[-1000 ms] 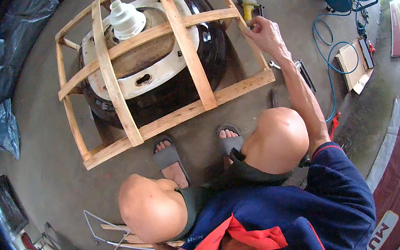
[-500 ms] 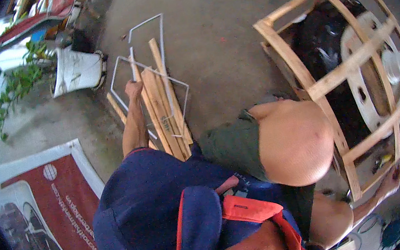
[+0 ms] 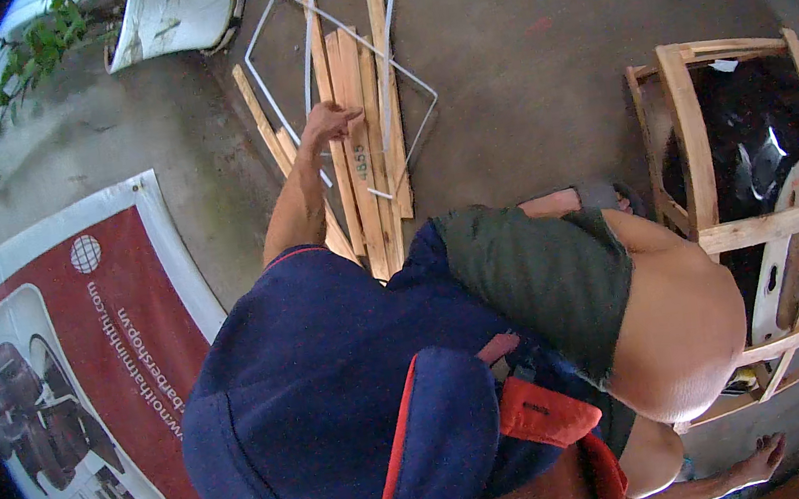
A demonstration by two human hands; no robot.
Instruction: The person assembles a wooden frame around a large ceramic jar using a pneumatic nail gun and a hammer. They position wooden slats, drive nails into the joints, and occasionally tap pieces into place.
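Note:
Over a pile of wooden planks [image 3: 367, 183] on the floor, my left hand [image 3: 332, 122] reaches out with its thumb and a finger stretched toward a plank. Its other fingers look curled and are partly hidden. A thin, pale bent strap [image 3: 307, 60] passes close beside this hand; I cannot tell whether they touch. Another pale strap [image 3: 412, 76], bent into an angular loop, lies across the planks. My right hand [image 3: 771, 453] hangs low at the right, below the wooden crate [image 3: 790, 223], with loosely parted fingers and nothing seen in them.
Slats of the crate surround a black wrapped object [image 3: 757, 132] and a pale slotted plate [image 3: 768, 292]. My bent knee [image 3: 684, 343] lies between planks and crate. A red and white banner [image 3: 127, 285] covers the left. Behind it stands a white planter [image 3: 172, 17] with a leafy plant.
The whole view has turned, so planks and crate sit further right. My left hand has gone from a fist by the strap to stretched fingers over the planks. My right hand is lower, apart from the crate.

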